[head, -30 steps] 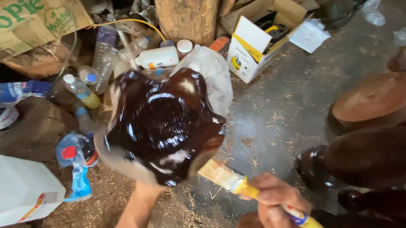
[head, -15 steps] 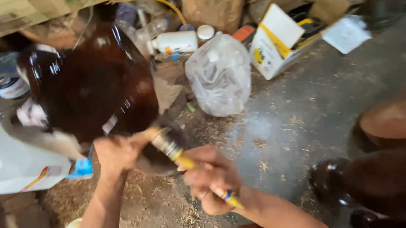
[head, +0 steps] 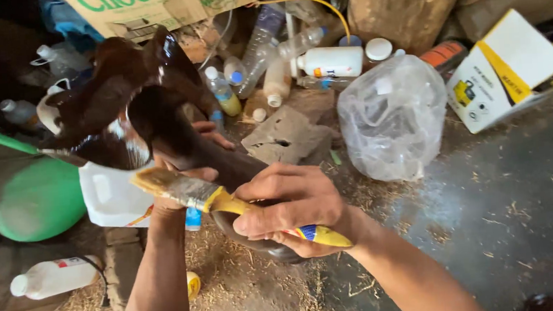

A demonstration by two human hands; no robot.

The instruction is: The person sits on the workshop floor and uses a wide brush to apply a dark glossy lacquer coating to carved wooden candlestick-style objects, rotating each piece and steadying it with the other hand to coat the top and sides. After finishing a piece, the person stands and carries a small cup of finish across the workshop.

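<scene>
My left hand (head: pixel 188 166) holds up a glossy dark brown carved wooden piece (head: pixel 148 113) with a wavy rim and a long stem, gripping it along the stem behind the wood. My right hand (head: pixel 290 207) grips a paintbrush (head: pixel 217 198) by its yellow handle with a blue and red band. The wet bristles point left and rest against the dark wood just under the rim. Both forearms rise from the bottom of the head view.
Behind lie several plastic bottles (head: pixel 331 61), a clear plastic bag (head: pixel 392 117), a white and yellow carton (head: pixel 503 68), a cardboard box (head: pixel 159 7), a white jug (head: pixel 112 198) and a green round object (head: pixel 37 201). Straw litters the grey concrete floor (head: pixel 511 209).
I have turned the dark piece from showing its wide glossy face to showing its side and stem. The brush has come up from below to touch the wood.
</scene>
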